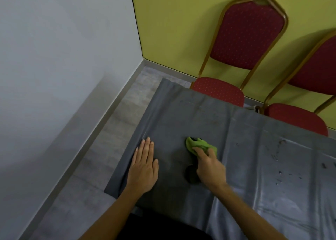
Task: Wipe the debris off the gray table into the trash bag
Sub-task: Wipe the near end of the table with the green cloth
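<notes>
The gray desk (200,112) is covered by a creased gray sheet that hangs over its left edge. The left hand (143,168) lies flat near that edge, fingers straight and together, pointing away from the person, holding nothing. The right hand (209,168) grips a bunched green cloth (198,144) against the desk top; the cloth's long axis runs from far-left to near-right, its free end pointing far-left. Dark debris (280,174) is scattered on the right part of the desk, well apart from the cloth. 2 red chairs (241,45) stand beyond the far edge.
</notes>
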Demonstrator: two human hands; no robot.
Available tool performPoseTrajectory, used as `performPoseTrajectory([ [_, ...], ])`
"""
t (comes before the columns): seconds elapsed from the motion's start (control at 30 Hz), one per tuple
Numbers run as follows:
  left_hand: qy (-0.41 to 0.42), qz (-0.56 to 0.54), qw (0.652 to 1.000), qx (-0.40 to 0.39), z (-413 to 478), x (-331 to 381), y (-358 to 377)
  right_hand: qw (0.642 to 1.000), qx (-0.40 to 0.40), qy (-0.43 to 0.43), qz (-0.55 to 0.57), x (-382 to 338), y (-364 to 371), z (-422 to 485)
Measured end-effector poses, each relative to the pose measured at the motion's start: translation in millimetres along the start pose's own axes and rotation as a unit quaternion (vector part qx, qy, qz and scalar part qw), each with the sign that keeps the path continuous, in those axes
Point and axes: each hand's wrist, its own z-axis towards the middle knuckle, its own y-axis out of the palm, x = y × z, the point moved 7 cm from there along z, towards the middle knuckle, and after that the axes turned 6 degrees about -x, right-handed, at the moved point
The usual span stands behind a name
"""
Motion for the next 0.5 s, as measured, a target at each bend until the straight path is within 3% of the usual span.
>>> performPoseTrajectory([
  [0.17,-0.004,0.006,1.0,-0.007,2.0,-2.1,0.9,0.996,0.051,0.055,0.04,53.7,-44.9,33.9],
  [0.33,-0.011,-0.002,1.0,0.001,1.3,-2.0,0.4,0.975,0.092,0.132,0.154,32.6,-47.0,51.4],
  [0.5,-0.006,-0.033,0.999,0.007,-0.1,0.5,-1.0,0.99,0.03,0.037,0.135,-30.4,-4.7,29.3],
])
